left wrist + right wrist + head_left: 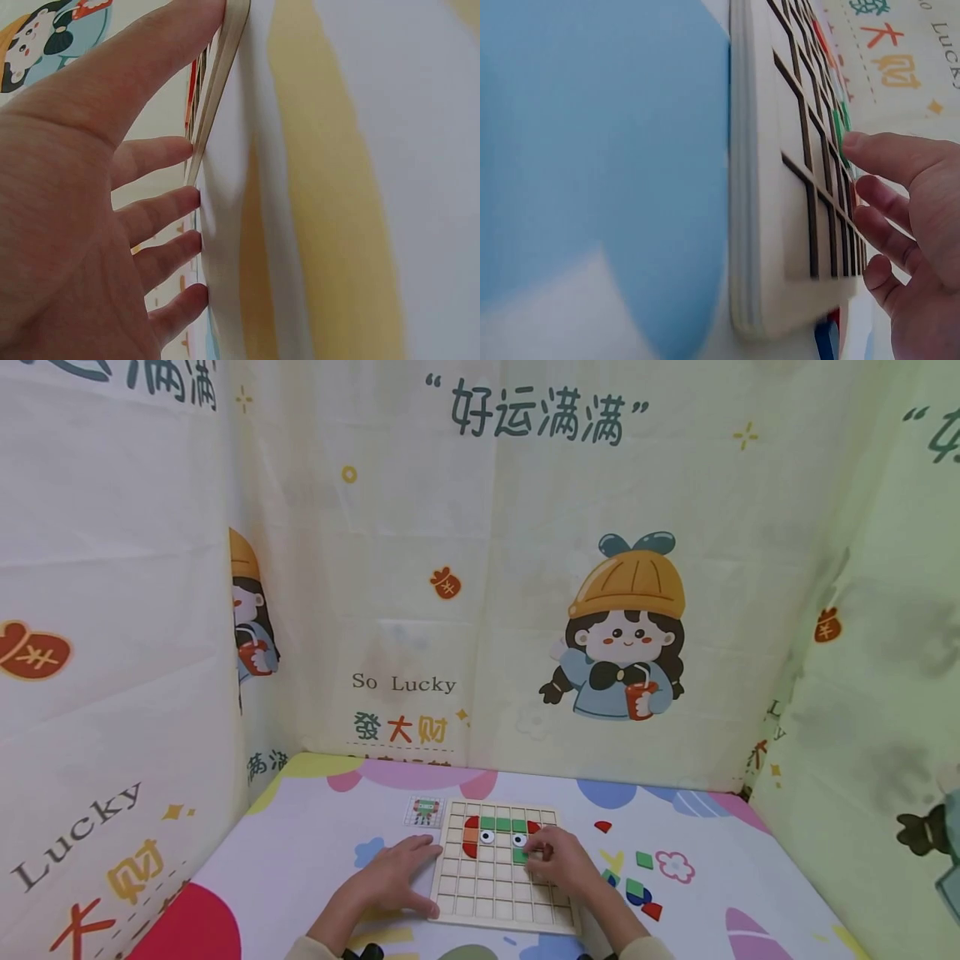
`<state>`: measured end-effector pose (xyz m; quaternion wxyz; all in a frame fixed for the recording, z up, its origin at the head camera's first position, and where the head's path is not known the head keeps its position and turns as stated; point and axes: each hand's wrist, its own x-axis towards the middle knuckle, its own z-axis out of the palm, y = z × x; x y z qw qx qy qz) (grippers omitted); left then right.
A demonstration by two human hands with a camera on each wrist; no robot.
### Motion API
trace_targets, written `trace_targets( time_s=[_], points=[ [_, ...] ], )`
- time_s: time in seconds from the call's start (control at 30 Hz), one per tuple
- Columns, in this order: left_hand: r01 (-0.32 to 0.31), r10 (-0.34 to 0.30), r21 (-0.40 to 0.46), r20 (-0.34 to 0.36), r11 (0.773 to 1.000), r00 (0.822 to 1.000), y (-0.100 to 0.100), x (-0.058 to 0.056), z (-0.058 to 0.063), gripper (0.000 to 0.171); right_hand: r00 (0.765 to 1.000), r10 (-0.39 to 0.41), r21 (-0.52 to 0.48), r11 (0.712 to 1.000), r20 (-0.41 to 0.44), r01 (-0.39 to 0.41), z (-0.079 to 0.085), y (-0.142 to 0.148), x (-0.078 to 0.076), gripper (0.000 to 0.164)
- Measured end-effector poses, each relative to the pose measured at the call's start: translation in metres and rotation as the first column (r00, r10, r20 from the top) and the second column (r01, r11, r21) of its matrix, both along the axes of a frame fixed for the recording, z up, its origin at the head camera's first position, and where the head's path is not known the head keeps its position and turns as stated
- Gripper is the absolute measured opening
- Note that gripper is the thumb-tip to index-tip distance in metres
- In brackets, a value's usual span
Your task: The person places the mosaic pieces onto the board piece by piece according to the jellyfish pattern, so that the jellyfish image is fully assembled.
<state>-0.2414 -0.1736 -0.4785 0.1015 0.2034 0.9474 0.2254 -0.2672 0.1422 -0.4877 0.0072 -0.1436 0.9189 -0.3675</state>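
A wooden grid board point(480, 906) lies on the table with coloured tiles in its cells. My left hand point(397, 872) rests along the board's left edge, fingers spread and fairly straight, thumb near the lower corner. In the left wrist view, the left thumb point(150, 67) touches the board's side. Over the board's right half, my right hand point(566, 860) has its fingertips at a green square tile point(520, 856) just below a white eye tile point(519, 840). The right thumb point(862, 146) meets green in the right wrist view; the index fingertip is hidden, so a pinch cannot be confirmed.
A small picture card point(424, 812) lies beside the board's upper left corner. To the right are loose tiles, among them a green square point(644, 860), a red piece point(602, 827) and a small mixed pile point(636, 891). Printed curtains point(487, 610) enclose the table.
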Motion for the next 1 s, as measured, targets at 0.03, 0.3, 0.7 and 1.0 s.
trace_targets(
  time_s=[0.03, 0.3, 0.7, 1.0],
  points=[
    [-0.001, 0.001, 0.0, 0.0, 1.0, 1.0, 0.0, 0.0, 0.0, 0.092, 1.0, -0.004, 0.0, 1.0, -0.005, 0.004, 0.001, 0.002, 0.001, 0.013],
    [0.002, -0.002, 0.006, 0.001, 1.0, 1.0, 0.0, 0.001, 0.001, 0.092, 0.997, -0.066, 0.035, 0.997, -0.039, 0.067, 0.004, 0.027, 0.006, 0.017],
    [0.007, -0.007, 0.008, 0.003, 1.0, 1.0, -0.002, -0.001, 0.0, 0.092, 0.964, -0.263, 0.068, 0.962, -0.047, 0.266, 0.01, 0.074, 0.019, 0.012],
    [0.0, 0.0, 0.013, 0.003, 1.0, 1.0, -0.001, 0.002, 0.001, 0.093, 0.951, -0.308, 0.118, 0.944, -0.011, 0.307, 0.001, 0.111, 0.028, 0.014]
  ],
)
